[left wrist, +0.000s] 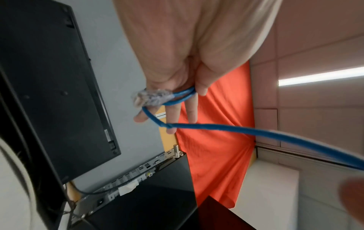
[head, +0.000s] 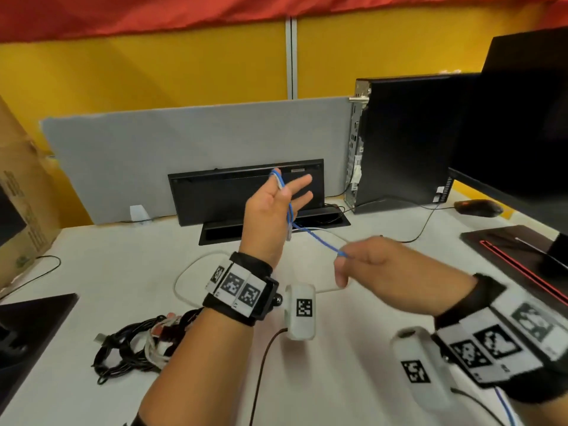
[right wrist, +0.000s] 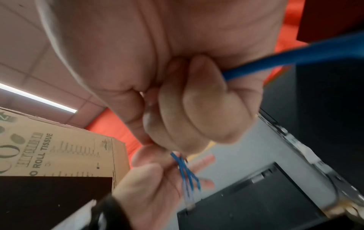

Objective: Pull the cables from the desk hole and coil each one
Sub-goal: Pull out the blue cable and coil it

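My left hand point(head: 270, 207) is raised above the desk hole point(head: 273, 230) with its fingers straight and spread. A blue cable point(head: 316, 238) is looped over it between thumb and fingers. In the left wrist view the thumb lies on the loop of the blue cable point(left wrist: 181, 96), and the clear plug point(left wrist: 151, 96) rests at the palm. From there the cable runs down and right to my right hand point(head: 368, 259), which pinches it in curled fingers point(right wrist: 197, 109). A white cable point(head: 184, 278) lies on the desk under my arms. A bundle of black and white cables point(head: 135, 348) sits at the front left.
The hole's black lid point(head: 233, 195) stands up against a grey partition point(head: 153, 155). A black computer tower point(head: 405, 142), a monitor point(head: 522, 118) and a mouse point(head: 478, 207) stand at the right. A cardboard box point(head: 21, 195) is at the left edge.
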### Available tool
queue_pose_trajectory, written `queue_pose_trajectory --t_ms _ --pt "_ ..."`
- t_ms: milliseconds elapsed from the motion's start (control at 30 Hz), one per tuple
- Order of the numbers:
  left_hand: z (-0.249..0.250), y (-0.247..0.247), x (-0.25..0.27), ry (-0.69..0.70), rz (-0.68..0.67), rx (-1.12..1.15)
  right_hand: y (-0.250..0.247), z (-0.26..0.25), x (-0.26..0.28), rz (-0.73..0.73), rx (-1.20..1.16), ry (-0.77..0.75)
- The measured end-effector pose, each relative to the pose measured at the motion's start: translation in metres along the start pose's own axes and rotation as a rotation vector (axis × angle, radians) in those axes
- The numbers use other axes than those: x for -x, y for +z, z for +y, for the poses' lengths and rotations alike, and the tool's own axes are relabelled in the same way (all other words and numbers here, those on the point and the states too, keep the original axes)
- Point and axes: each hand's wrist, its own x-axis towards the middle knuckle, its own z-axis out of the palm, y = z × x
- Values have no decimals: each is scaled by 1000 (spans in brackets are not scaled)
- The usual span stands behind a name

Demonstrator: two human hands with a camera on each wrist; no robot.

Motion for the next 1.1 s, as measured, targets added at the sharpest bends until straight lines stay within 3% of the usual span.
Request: queue_pose_trajectory --t_ms 200,300,367,533,600,667,767,833,967,1100 --pt "-6 11 2 -124 -191 -113 -41 -8 -29 103 -29 -48" --pt "-3 8 5 -124 -308 -114 -52 -6 -48 209 -48 -104" --pt "-1 5 7 -119 -319 -115 -58 -3 -60 291 -15 -166" --pt "5 6 12 -135 -395 138 -66 18 -86 468 -72 -178" --pt "8 7 12 -139 -434 251 -63 23 -93 475 -115 -145" --pt "10 6 12 -134 -441 357 -53 24 -99 413 -108 -81" --pt "15 5 11 -110 -413 510 -27 24 -100 185 -40 31" --pt "16 2 10 -86 -376 556 -6 23 -95 56 -191 92" --pt "14 -4 8 -52 -277 560 22 19 -82 -143 -343 258" --pt "14 -7 5 -38 -208 466 18 6 -70 -286 -336 278"
